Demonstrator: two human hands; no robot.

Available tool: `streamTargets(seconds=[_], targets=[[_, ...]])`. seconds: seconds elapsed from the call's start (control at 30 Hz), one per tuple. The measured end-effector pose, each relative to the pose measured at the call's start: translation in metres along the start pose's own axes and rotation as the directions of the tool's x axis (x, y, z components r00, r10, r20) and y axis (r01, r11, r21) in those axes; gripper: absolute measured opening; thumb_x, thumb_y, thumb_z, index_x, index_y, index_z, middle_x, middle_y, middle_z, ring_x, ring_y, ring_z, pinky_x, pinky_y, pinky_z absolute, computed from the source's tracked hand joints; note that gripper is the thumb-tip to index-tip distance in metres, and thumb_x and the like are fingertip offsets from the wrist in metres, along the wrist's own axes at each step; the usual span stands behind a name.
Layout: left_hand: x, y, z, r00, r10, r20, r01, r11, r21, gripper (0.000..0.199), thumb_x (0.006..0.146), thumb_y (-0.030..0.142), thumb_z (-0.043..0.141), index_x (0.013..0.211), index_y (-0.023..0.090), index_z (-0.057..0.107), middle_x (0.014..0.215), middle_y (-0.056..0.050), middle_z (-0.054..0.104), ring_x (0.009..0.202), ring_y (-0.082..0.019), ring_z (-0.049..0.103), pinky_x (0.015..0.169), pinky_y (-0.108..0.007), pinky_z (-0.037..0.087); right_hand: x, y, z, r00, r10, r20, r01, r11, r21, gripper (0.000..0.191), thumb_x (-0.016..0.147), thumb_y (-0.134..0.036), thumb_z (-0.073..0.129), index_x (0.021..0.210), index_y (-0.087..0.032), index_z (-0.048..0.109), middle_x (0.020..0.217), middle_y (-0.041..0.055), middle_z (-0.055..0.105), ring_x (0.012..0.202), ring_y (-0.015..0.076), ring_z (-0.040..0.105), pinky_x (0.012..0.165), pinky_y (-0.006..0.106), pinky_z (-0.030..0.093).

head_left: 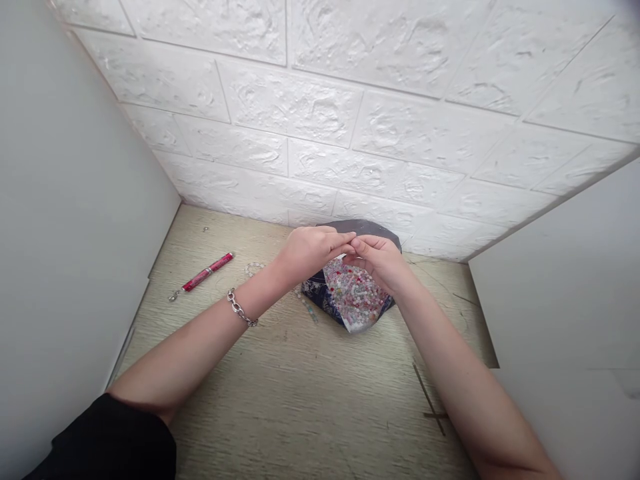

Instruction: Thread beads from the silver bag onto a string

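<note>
Toward the back edge of the surface (280,400), the left hand (315,247) is stretching palm-down and the right hand (383,263) is curling inward, their fingertips (361,247) meeting over the bag (325,298) of beads (357,293), which is resting there. I cannot tell whether either grip is grasping anything.

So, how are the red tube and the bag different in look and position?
The red tube is slim and straight; the bag is wider and irregular in shape. The tube is red with a silver band; the bag is dark blue and grey, with many small beads showing. The tube lies in full view; the left hand and right hand partly hide the bag. Both rest on the tabletop.
</note>
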State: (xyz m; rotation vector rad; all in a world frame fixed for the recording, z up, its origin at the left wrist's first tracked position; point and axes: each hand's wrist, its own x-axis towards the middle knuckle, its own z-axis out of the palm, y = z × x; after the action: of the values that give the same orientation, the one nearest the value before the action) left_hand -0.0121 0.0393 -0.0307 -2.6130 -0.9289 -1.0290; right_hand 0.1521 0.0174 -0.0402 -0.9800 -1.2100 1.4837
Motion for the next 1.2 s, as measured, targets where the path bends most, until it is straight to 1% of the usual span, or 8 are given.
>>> streamTargets(seconds=[0.23, 0.4, 0.47, 0.57, 0.67, 0.77, 0.93, 1.2], targets=[[0.000, 0.001, -0.001, 0.998, -0.040, 0.057, 0.042, 0.998, -0.049, 0.030, 0.083, 0.038, 0.045, 0.096, 0.020, 0.066, 0.065, -0.002, 0.064, 0.058, -0.009, 0.055, 0.049, -0.020, 0.033, 0.001, -0.001, 0.000, 0.975, -0.213, 0.057, 0.219, 0.907, -0.359, 0.029, 0.077, -0.045, 0.053, 0.069, -0.016, 0.057, 0.062, -0.0014, 0.057, 0.062, 0.0097, 0.054, 0.063, 0.022, 0.044], [0.005, 0.006, -0.005, 0.972, -0.201, 0.119, 0.228, 0.929, -0.291, 0.022, 0.080, 0.032, 0.051, 0.086, 0.018, 0.068, 0.070, -0.002, 0.066, 0.063, -0.010, 0.055, 0.057, -0.021, 0.035, -0.005, -0.007, 0.004, 0.927, -0.375, -0.007, 0.292, 0.733, -0.615, 0.023, 0.081, -0.034, 0.048, 0.069, -0.016, 0.057, 0.059, -0.0013, 0.054, 0.057, 0.0098, 0.049, 0.058, 0.022, 0.039], [0.008, 0.009, -0.006, 0.916, -0.334, 0.221, 0.400, 0.793, -0.460, 0.022, 0.077, 0.033, 0.053, 0.075, 0.016, 0.067, 0.062, 0.000, 0.061, 0.057, -0.009, 0.051, 0.053, -0.021, 0.033, -0.007, -0.011, 0.003, 0.901, -0.431, -0.056, 0.281, 0.675, -0.682, 0.020, 0.079, -0.030, 0.049, 0.068, -0.016, 0.058, 0.058, -0.0013, 0.054, 0.057, 0.0098, 0.048, 0.056, 0.022, 0.038], [0.011, 0.015, -0.007, 0.742, -0.433, 0.511, 0.663, 0.362, -0.655, 0.022, 0.075, 0.032, 0.053, 0.064, 0.014, 0.057, 0.050, 0.004, 0.046, 0.042, -0.004, 0.036, 0.041, -0.018, 0.024, -0.008, -0.017, -0.001, 0.871, -0.473, -0.132, 0.259, 0.670, -0.695, 0.017, 0.076, -0.029, 0.051, 0.068, -0.016, 0.058, 0.060, -0.0006, 0.055, 0.056, 0.0099, 0.048, 0.055, 0.022, 0.038], [0.012, 0.019, -0.006, 0.586, -0.308, 0.750, 0.768, -0.085, -0.635, 0.017, 0.076, 0.023, 0.047, 0.062, 0.013, 0.049, 0.055, 0.003, 0.046, 0.038, -0.002, 0.031, 0.034, -0.016, 0.016, -0.007, -0.020, -0.007, 0.868, -0.460, -0.190, 0.236, 0.717, -0.656, 0.016, 0.074, -0.029, 0.051, 0.068, -0.015, 0.058, 0.061, -0.0002, 0.056, 0.053, 0.0095, 0.048, 0.054, 0.023, 0.039], [0.011, 0.019, -0.005, 0.514, -0.155, 0.844, 0.776, -0.335, -0.535, 0.017, 0.078, 0.022, 0.045, 0.065, 0.012, 0.050, 0.064, -0.002, 0.055, 0.041, -0.002, 0.039, 0.032, -0.012, 0.019, -0.005, -0.021, -0.011, 0.880, -0.432, -0.198, 0.198, 0.712, -0.673, 0.015, 0.073, -0.028, 0.051, 0.067, -0.015, 0.057, 0.062, 0.0003, 0.057, 0.053, 0.0100, 0.049, 0.054, 0.023, 0.039], [0.008, 0.013, -0.001, 0.468, 0.044, 0.882, 0.765, -0.521, -0.380, 0.039, 0.086, 0.037, 0.033, 0.081, 0.008, 0.059, 0.077, -0.011, 0.064, 0.053, -0.007, 0.055, 0.037, -0.011, 0.035, -0.004, -0.022, -0.015, 0.901, -0.395, -0.179, 0.157, 0.682, -0.714, 0.016, 0.073, -0.028, 0.049, 0.066, -0.015, 0.056, 0.063, 0.0008, 0.059, 0.056, 0.0108, 0.050, 0.055, 0.024, 0.040], [0.006, 0.012, 0.003, 0.483, 0.091, 0.871, 0.764, -0.529, -0.368, 0.049, 0.088, 0.042, 0.027, 0.088, 0.007, 0.061, 0.086, -0.015, 0.064, 0.075, -0.016, 0.063, 0.051, -0.017, 0.047, -0.006, -0.027, -0.012, 0.920, -0.358, -0.161, 0.138, 0.678, -0.722, 0.017, 0.074, -0.028, 0.047, 0.067, -0.015, 0.056, 0.066, 0.0008, 0.059, 0.059, 0.0114, 0.051, 0.057, 0.024, 0.040]])
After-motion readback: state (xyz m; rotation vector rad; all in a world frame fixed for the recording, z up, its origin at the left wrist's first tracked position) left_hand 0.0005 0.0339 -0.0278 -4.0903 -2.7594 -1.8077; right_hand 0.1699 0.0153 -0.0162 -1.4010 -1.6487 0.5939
